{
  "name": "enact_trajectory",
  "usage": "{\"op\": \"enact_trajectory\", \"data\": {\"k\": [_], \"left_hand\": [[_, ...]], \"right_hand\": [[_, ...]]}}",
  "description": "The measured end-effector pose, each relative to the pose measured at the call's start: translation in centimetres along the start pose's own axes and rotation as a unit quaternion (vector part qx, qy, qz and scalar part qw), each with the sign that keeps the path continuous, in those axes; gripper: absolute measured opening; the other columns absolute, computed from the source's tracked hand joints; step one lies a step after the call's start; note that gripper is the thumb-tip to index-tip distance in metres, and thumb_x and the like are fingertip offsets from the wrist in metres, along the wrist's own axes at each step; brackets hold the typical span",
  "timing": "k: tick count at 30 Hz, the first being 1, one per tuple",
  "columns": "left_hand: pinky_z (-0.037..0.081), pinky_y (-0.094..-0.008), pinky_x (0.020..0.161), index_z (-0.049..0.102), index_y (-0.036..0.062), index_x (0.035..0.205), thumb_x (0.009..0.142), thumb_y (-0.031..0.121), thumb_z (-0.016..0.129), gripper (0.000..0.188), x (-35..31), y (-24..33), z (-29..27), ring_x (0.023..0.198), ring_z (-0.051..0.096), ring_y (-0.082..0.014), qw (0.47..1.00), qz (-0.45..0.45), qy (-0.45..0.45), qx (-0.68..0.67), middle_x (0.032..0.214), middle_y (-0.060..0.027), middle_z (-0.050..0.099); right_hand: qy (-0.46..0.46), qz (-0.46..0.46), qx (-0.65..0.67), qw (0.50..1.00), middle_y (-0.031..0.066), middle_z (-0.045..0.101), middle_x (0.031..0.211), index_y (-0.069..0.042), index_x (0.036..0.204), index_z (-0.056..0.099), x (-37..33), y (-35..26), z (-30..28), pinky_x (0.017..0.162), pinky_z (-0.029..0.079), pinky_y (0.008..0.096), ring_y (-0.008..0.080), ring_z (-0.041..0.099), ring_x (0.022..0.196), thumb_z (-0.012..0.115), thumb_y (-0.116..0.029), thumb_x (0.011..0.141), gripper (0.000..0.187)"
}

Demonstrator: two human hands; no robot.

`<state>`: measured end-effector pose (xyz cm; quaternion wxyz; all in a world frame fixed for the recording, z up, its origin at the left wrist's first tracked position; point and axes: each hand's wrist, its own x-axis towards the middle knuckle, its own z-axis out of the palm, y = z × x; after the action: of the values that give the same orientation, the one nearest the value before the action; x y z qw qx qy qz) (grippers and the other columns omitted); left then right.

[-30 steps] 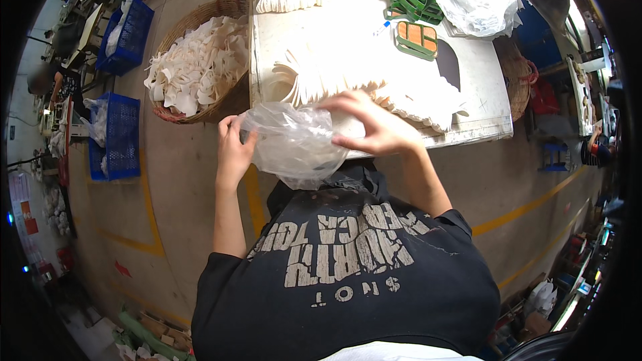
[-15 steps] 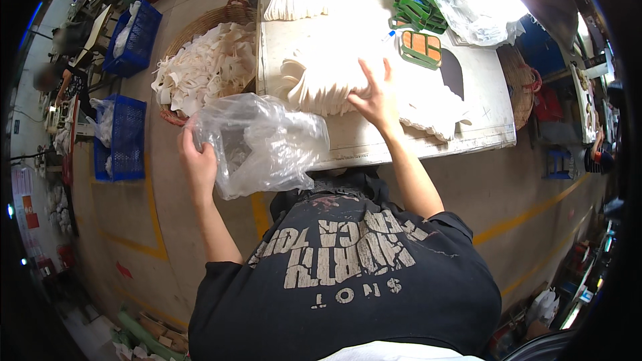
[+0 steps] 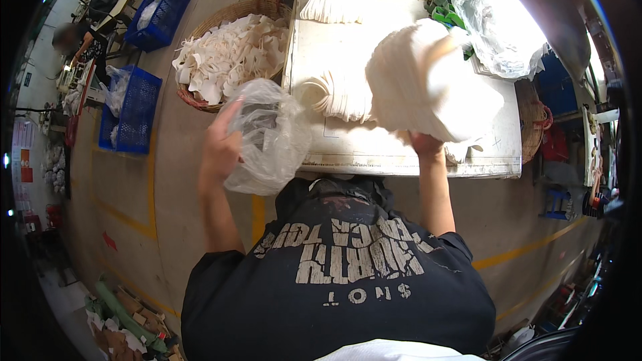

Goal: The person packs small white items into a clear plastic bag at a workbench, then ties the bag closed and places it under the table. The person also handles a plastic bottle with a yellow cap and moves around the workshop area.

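Observation:
My left hand (image 3: 223, 146) grips a clear plastic bag (image 3: 271, 144) by its side, the bag hanging crumpled in front of the table's left corner. In my right hand (image 3: 426, 143) is a thick stack of white, sole-shaped fabric pieces (image 3: 408, 80), lifted above the table (image 3: 505, 117) and blurred at its right side. Most of the right fingers are hidden beneath the stack. A fanned row of similar white pieces (image 3: 344, 97) lies on the table just left of the raised stack. Bright light washes out part of the tabletop.
Another white row (image 3: 338, 4) lies at the table's far edge. Beyond the bag stands a wicker basket (image 3: 194, 97) heaped with white pieces. Green-sided frames (image 3: 447, 5) and a large plastic bag (image 3: 498, 27) occupy the far right. Blue crates (image 3: 134, 124) stand at left; a person sits beyond.
My right hand has closed on part of the white row and raised it as a stack. My left hand and the bag have shifted slightly right. The view has moved too.

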<state>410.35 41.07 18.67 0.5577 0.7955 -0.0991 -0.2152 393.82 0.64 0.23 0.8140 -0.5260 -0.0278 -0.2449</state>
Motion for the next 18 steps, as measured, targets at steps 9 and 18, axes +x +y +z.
{"op": "enact_trajectory", "data": {"k": [9, 18], "left_hand": [[0.045, -0.0206, 0.054, 0.015, 0.0078, 0.168, 0.075, -0.012, 0.041, 0.099, -0.9, 6.3, 4.7, 0.067, 0.053, -0.0057, 0.975, 0.165, -0.144, -0.028, 0.172, -0.0221, 0.019], [0.046, -0.0239, 0.082, 0.018, 0.0019, 0.166, 0.072, -0.007, 0.039, 0.097, -2.7, 6.8, 3.7, 0.104, 0.058, -0.0195, 0.966, 0.23, -0.059, 0.098, 0.165, -0.028, 0.035]], "right_hand": [[0.091, 0.268, 0.304, 0.91, 0.0138, 0.053, 0.149, -0.005, 0.155, 0.041, -0.4, 7.4, 12.0, 0.11, 0.047, 0.0496, 0.0275, 0.054, 0.134, 0.065, -0.032, 0.099, 0.066], [-0.103, 0.324, -0.292, 0.894, 0.0225, 0.065, 0.136, -0.003, 0.141, 0.062, 3.7, -1.3, 16.6, 0.106, 0.046, 0.0401, 0.0321, 0.06, 0.124, 0.064, -0.041, 0.096, 0.059]]}}
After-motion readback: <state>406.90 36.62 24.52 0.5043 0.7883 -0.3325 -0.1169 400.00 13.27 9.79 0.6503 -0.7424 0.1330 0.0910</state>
